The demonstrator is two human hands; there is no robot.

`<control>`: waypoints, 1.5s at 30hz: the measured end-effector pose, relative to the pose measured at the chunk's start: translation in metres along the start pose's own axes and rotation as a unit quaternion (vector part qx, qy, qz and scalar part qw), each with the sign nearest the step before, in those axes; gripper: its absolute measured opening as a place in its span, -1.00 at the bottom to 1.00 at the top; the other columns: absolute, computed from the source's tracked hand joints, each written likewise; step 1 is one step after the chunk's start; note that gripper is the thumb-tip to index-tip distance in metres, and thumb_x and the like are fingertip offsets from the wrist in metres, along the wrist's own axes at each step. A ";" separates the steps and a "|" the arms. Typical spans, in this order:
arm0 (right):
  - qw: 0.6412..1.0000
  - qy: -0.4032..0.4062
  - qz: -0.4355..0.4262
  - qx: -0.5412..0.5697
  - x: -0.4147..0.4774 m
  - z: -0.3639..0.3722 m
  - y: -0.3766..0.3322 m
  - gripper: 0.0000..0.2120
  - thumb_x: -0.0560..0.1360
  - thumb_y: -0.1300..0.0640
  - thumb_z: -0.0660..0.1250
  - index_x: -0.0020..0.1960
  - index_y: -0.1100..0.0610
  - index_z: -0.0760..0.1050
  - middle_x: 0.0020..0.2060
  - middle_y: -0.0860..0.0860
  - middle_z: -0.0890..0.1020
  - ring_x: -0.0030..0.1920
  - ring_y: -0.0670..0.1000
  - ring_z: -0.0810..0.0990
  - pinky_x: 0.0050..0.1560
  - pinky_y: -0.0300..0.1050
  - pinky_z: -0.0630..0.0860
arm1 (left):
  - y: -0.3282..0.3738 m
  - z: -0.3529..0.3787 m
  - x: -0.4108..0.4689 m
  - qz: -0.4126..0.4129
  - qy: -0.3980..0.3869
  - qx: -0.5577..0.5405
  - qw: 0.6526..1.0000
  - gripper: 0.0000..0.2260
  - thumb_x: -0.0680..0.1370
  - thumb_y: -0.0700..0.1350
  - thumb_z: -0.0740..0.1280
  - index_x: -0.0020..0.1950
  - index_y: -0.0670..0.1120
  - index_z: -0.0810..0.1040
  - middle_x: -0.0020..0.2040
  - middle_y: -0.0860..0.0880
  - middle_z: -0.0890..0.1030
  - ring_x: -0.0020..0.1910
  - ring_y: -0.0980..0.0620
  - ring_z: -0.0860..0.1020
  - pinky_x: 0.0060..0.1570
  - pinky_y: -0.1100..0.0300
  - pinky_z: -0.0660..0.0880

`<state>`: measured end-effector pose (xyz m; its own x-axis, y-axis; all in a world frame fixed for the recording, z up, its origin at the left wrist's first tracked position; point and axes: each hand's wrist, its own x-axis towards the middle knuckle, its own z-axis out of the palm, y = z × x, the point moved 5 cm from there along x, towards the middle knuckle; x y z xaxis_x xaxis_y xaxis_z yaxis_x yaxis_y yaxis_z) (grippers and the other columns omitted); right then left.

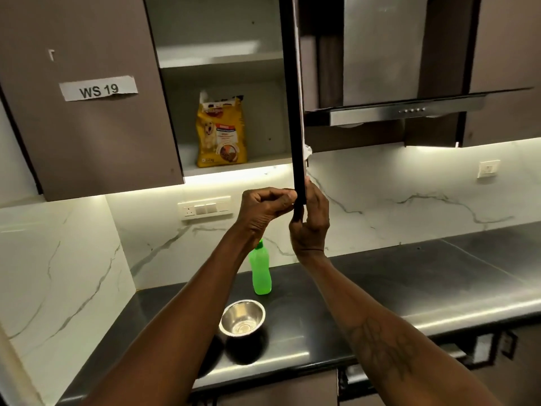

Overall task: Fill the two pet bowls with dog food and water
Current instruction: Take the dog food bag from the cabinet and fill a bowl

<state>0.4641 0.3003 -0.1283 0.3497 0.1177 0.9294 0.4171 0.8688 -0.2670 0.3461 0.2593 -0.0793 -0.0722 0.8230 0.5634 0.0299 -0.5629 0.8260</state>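
Observation:
A yellow dog food bag [221, 133] stands upright on the bottom shelf of the open wall cabinet. The cabinet door [294, 98] is swung out edge-on toward me. My right hand [310, 221] grips the door's lower corner. My left hand [265, 212] is closed against the same edge from the left. Below on the black counter [409, 288] stands a green water bottle [260, 271] with its cap on. In front of it sits one steel bowl [242, 317], which looks empty. A second bowl is hidden, perhaps behind my left forearm.
A closed cabinet door labelled "WS 19" [98, 90] hangs to the left. A steel range hood [407, 112] juts out at the right. Wall sockets [205, 208] sit on the marble backsplash. Drawer handles [509, 344] show under the counter edge.

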 end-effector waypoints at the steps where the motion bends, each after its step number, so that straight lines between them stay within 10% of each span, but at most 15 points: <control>1: 1.000 0.004 0.007 -0.002 0.003 -0.007 0.001 -0.62 0.62 0.19 0.31 0.41 0.24 0.41 0.26 0.24 0.62 0.30 0.17 0.56 0.41 -0.09 0.46 | 0.000 0.009 0.001 0.007 -0.005 0.007 1.000 -0.92 0.53 -0.29 0.48 0.00 -0.18 0.74 -0.02 -0.18 0.76 0.03 -0.21 0.73 0.15 -0.07 0.65; 11: 0.988 0.011 0.141 -0.060 0.027 -0.063 0.030 -0.61 0.55 0.27 0.45 0.33 0.27 0.46 0.14 0.20 0.64 0.18 0.18 0.65 0.24 0.17 0.61 | 0.001 0.090 0.004 0.025 -0.007 0.099 0.995 -0.88 0.50 -0.15 0.56 0.02 -0.10 0.77 -0.09 -0.01 0.78 -0.08 0.02 0.75 0.07 0.07 0.68; 19: 0.977 0.016 0.210 -0.032 0.040 -0.080 0.036 -0.54 0.49 0.23 0.52 0.30 0.33 0.46 0.12 0.24 0.65 0.11 -0.03 0.57 0.15 -0.64 0.33 | 0.000 0.115 0.005 0.025 -0.039 0.172 0.984 -0.75 0.56 -0.11 0.50 0.23 -0.11 0.71 0.09 -0.01 0.75 -0.09 0.27 0.64 -0.14 0.54 0.51; 25: 0.954 0.004 0.299 -0.032 0.029 -0.060 0.042 -0.66 0.57 0.15 0.45 0.29 0.27 0.55 0.15 0.17 0.69 0.17 0.14 0.68 0.31 0.12 0.58 | 0.000 0.091 0.012 0.025 -0.027 0.206 0.978 -0.68 0.55 -0.03 0.51 0.28 -0.07 0.69 0.21 -0.03 0.72 0.14 0.05 0.66 0.18 0.15 0.61; 45: 0.958 -0.212 0.191 0.033 -0.001 0.151 0.016 -0.42 0.56 -0.16 0.41 0.47 0.13 0.45 0.39 0.08 0.57 0.35 0.08 0.55 0.36 0.06 0.53 | -0.030 -0.163 0.091 -0.033 0.148 0.326 0.933 -0.35 0.51 0.19 0.49 0.53 -0.02 0.43 0.51 -0.11 0.48 0.45 -0.12 0.47 0.27 0.04 0.48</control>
<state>0.3440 0.3870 -0.0948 0.0891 0.6057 0.7907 0.2671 0.7503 -0.6048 0.1765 0.3388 -0.0556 -0.3647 0.7433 0.5608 0.6087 -0.2654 0.7477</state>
